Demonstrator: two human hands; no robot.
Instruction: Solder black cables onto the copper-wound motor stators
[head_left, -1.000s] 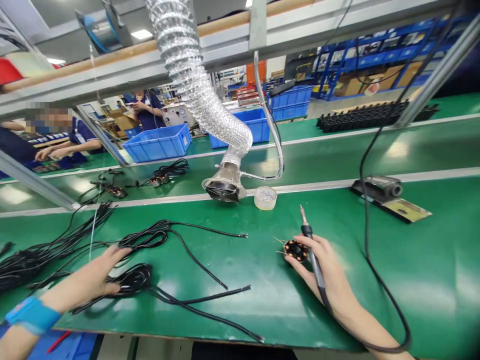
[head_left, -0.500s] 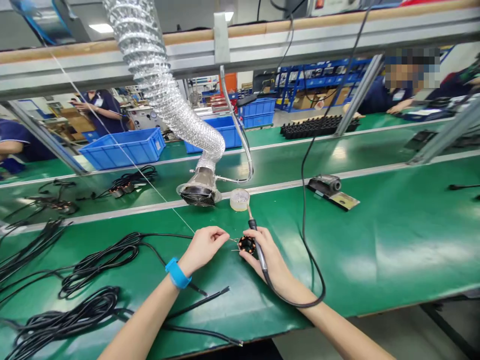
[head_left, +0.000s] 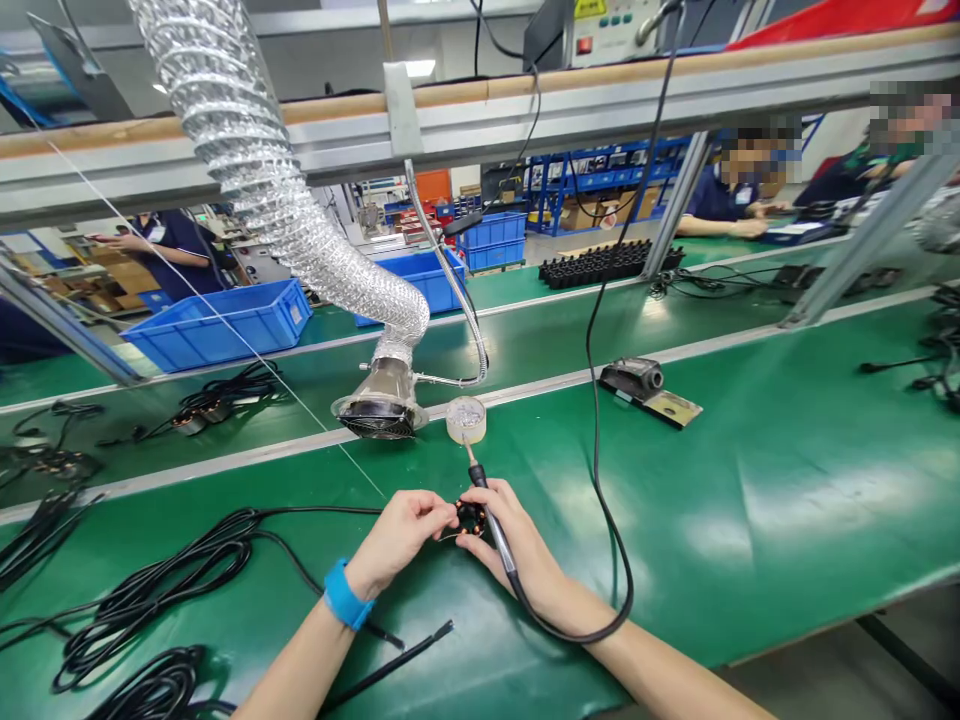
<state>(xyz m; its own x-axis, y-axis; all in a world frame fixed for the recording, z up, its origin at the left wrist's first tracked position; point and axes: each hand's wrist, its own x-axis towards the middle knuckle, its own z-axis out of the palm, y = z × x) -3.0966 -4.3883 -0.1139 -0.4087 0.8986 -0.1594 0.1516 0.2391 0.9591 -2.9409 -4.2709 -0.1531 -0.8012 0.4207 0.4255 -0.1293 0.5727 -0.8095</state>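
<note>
My right hand (head_left: 521, 545) is closed around a soldering iron (head_left: 499, 535) and also holds a small round black stator with copper windings (head_left: 471, 518) between thumb and fingers. The iron's tip points away from me, at the front of a small round tub (head_left: 466, 420). My left hand (head_left: 409, 535), with a blue wristband (head_left: 347, 595), pinches at the stator's left edge; the thin wire in its fingertips is mostly hidden. A black cable (head_left: 322, 510) and a thin pale strand (head_left: 300, 398) both run up to this hand from the left.
Coiled black cables (head_left: 161, 585) lie at left on the green bench (head_left: 757, 500). A fume hood (head_left: 381, 405) on a silver duct hangs ahead. At right rests an iron stand (head_left: 649, 388). Blue bins (head_left: 225, 325) and co-workers are across the bench.
The whole view has shifted, with the scene sliding left and down. My left fingertips have come in from a short gap to the stator's edge. The iron's tip now overlaps the tub's front.
</note>
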